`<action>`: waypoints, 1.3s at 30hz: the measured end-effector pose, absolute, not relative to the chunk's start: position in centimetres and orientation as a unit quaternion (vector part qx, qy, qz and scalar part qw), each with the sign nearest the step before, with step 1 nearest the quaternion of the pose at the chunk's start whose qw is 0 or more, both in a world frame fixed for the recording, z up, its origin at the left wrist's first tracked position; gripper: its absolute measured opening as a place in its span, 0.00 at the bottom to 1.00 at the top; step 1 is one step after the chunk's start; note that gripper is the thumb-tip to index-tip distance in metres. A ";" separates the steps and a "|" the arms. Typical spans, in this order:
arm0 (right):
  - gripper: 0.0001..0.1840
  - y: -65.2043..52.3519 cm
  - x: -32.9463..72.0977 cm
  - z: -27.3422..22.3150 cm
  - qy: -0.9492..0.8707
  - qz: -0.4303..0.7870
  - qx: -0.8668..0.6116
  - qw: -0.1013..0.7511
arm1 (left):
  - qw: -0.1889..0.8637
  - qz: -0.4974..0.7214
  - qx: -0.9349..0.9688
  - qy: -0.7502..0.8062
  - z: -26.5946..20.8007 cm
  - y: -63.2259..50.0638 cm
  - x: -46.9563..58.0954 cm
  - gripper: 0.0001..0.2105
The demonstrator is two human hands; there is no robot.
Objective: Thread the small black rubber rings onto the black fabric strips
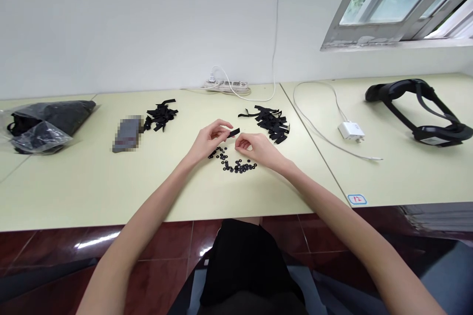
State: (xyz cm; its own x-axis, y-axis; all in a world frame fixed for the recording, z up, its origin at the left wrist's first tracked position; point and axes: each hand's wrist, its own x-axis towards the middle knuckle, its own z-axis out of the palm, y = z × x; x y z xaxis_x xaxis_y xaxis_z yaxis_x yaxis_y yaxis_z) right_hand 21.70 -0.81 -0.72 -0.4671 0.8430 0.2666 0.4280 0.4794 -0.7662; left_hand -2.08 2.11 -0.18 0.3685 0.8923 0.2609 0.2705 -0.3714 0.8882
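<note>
My left hand [211, 139] pinches a short black fabric strip [233, 133] between thumb and fingers, just above the table [177, 192]. Close by on the right, my right hand [254, 147] is closed in a pinch; whatever its fingertips hold, if anything, is too small to make out. Under and between the hands lie several small black rings or washers [242, 167], loosely scattered. One heap of black strips [273, 122] rests beyond my right hand. A second heap of black strips [161, 115] lies beyond my left hand.
A clear plastic bag with dark contents [48, 125] lies at the far left, near a blurred-out grey object [127, 134]. Along the wall sits a power strip [229, 86]. To the right are a white charger [351, 131] with its cable and a black headset [421, 108].
</note>
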 end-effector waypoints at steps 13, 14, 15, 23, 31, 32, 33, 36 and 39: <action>0.10 -0.1 21.7 -0.4 -0.658 0.439 -0.362 0.493 | 0.417 0.402 0.709 0.402 0.7 1.5 -2.2 0.19; 0.11 -0.1 21.7 -0.4 -0.649 0.445 -0.363 0.499 | 0.418 0.403 0.710 0.399 0.6 1.5 -2.1 0.20; 0.12 -0.1 21.8 -0.4 -0.643 0.450 -0.362 0.503 | 0.417 0.405 0.711 0.396 0.6 1.4 -2.1 0.20; 0.15 0.1 21.8 -0.6 -0.647 0.455 -0.355 0.498 | 0.404 0.407 0.723 0.384 0.3 1.2 -1.6 0.25; 0.14 0.8 22.0 -1.1 -0.636 0.463 -0.348 0.510 | 0.401 0.400 0.744 0.355 0.2 0.9 -1.3 0.28; 0.14 0.8 22.0 -1.1 -0.639 0.461 -0.347 0.509 | 0.399 0.400 0.746 0.352 0.2 0.9 -1.3 0.28; 0.14 0.8 22.0 -1.1 -0.641 0.458 -0.348 0.508 | 0.395 0.401 0.749 0.349 0.1 0.9 -1.3 0.28; 0.15 0.8 21.9 -1.0 -0.640 0.451 -0.360 0.508 | 0.377 0.406 0.761 0.338 0.1 0.9 -1.3 0.27; 0.17 0.7 21.8 -1.0 -0.630 0.452 -0.368 0.514 | 0.365 0.407 0.775 0.318 -0.1 1.0 -1.3 0.26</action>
